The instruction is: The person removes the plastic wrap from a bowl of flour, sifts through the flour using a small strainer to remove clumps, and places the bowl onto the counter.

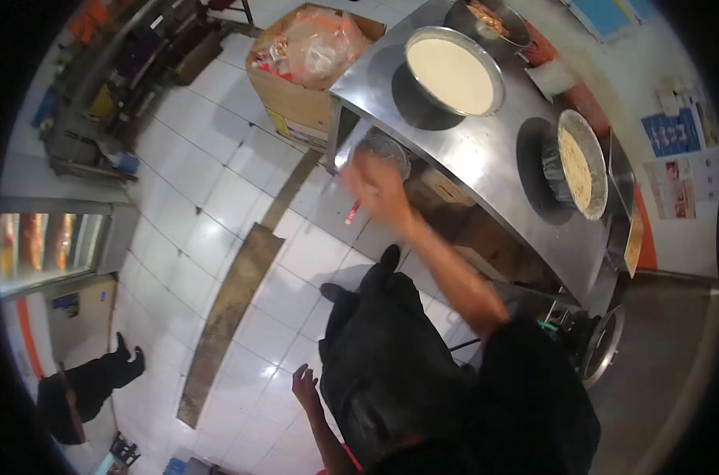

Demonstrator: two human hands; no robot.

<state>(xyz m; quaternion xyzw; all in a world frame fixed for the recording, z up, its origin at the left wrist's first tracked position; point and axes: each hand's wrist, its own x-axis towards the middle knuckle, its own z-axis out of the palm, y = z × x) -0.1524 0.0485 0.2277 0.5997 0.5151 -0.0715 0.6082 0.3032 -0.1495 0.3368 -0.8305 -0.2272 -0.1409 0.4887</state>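
My right hand reaches out beside the steel table's near corner. Motion blurs its fingers, so what they hold, if anything, is unclear. Close behind it, partly covered, is a clear round tub below the tabletop. A small red and white object shows just under the hand; whether the hand touches it I cannot make out. My left hand hangs low by my dark apron, fingers apart, over the tiled floor with nothing in it.
On the steel table stand a bowl of pale batter, a foil-lined pan of crumbly food and a pot. A cardboard box holds plastic bags. Another person stands at left, near a lit display case.
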